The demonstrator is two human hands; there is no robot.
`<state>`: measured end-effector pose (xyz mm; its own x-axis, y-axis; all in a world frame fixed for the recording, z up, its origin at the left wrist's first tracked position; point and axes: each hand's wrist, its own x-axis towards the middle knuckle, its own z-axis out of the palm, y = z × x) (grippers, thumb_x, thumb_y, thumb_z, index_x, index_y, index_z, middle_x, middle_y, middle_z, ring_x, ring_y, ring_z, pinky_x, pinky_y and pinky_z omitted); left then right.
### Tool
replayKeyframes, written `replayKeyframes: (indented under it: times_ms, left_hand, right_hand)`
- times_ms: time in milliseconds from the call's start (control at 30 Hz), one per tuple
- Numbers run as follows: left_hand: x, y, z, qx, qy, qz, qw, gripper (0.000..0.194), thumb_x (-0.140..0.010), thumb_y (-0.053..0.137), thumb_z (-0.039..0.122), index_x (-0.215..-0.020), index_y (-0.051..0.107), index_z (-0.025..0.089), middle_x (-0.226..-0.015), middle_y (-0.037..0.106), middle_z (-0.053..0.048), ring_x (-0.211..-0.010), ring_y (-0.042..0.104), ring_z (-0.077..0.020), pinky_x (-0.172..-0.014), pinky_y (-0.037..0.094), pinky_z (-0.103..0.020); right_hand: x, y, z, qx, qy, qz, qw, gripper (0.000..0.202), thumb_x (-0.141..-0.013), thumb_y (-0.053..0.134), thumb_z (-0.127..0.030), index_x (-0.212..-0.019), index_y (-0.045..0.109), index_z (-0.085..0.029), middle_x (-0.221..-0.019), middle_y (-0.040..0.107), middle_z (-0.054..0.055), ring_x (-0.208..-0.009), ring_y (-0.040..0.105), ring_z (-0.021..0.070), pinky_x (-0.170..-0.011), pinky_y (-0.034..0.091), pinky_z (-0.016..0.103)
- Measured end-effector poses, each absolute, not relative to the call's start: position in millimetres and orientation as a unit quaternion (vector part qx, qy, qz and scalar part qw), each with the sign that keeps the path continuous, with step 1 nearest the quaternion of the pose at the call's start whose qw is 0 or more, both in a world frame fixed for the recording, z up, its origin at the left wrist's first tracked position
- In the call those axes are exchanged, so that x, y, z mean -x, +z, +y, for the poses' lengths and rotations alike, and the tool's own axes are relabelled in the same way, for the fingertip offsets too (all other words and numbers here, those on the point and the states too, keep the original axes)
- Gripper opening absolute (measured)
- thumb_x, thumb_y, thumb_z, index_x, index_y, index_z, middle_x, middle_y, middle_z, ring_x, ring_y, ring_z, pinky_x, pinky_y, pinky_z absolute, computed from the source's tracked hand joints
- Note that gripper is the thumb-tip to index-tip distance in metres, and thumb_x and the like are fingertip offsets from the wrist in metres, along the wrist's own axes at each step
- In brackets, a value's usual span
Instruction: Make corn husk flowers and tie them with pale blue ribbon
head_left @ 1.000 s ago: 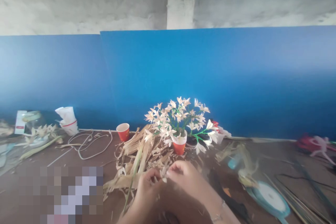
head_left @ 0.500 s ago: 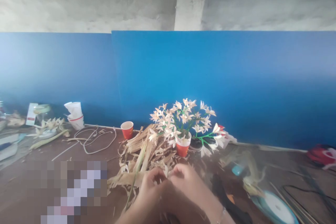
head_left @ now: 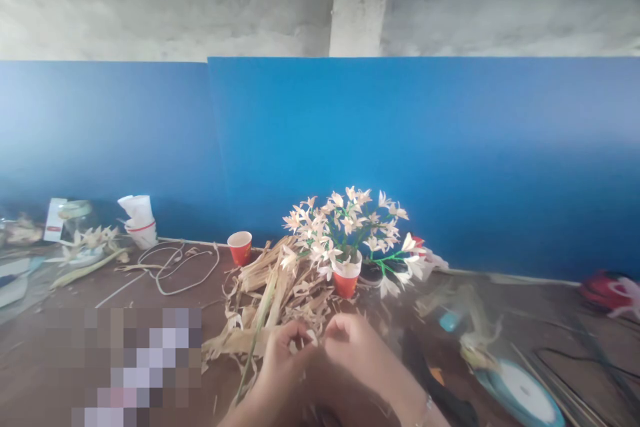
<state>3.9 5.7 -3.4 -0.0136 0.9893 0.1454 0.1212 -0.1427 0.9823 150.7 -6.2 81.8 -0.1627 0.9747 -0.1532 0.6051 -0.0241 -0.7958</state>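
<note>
At the lower centre, my left hand (head_left: 289, 360) has its thumb and fingers pinched on a small pale husk piece (head_left: 311, 337). Close to its right, my right hand (head_left: 353, 347) is closed, with its fingertips curled toward that piece; what they hold, if anything, is hidden. Beyond my hands stands a red paper cup (head_left: 345, 285) bearing many pale flowers (head_left: 350, 220) on green stems. A heap of dry husks (head_left: 275, 287) lies left of the cup, just past my left hand.
An empty-looking red cup (head_left: 240, 250) and a looped white cable (head_left: 187, 270) are farther left, near white cups (head_left: 143, 233). At right lie a dark tool-like object (head_left: 435, 380), a teal-edged spool (head_left: 525, 390) and thin rods. A blue partition (head_left: 400, 133) stands behind.
My hands have moved slightly apart, and the pale piece now shows at my left fingertips. The view has shifted a little, moving the table objects slightly left in the picture.
</note>
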Motion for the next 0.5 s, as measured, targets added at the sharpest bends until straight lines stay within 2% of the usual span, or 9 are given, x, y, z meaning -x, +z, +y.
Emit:
replayKeyframes:
  times_ms: [267,400,500]
  left_hand:
    - [-2.9,-0.1,4.2,-0.567,0.509,0.509,0.401,0.007,-0.057,0.056,0.013,-0.050,0.056,0.017,-0.051,0.052,0.001,-0.055,0.047,-0.0145,-0.056,0.037,-0.024]
    - [-3.1,-3.0,5.7,-0.543,0.510,0.495,0.448,0.007,-0.056,0.059,0.013,-0.051,0.056,0.016,-0.049,0.052,0.002,-0.053,0.046,-0.0136,-0.054,0.037,-0.023]
    - [-3.7,-4.6,7.3,-0.524,0.512,0.451,0.509,0.008,-0.060,0.064,0.020,-0.056,0.060,0.015,-0.051,0.055,0.001,-0.053,0.048,-0.0129,-0.053,0.038,-0.022]
  right_hand:
    - [-149.7,80.9,-7.5,0.610,0.398,-0.647,0.227,0.010,-0.066,0.058,-0.026,-0.063,0.059,-0.018,-0.059,0.056,-0.002,-0.061,0.051,0.0125,-0.054,0.035,0.019]
    - [-149.3,82.3,-8.1,0.611,0.405,-0.643,0.224,0.012,-0.066,0.060,-0.027,-0.061,0.057,-0.018,-0.055,0.055,-0.003,-0.055,0.049,0.0109,-0.052,0.035,0.019]
    - [-153.4,79.7,-4.4,0.586,0.437,-0.641,0.233,0.021,-0.073,0.055,-0.034,-0.061,0.057,-0.017,-0.057,0.058,-0.002,-0.054,0.051,0.0096,-0.051,0.036,0.018]
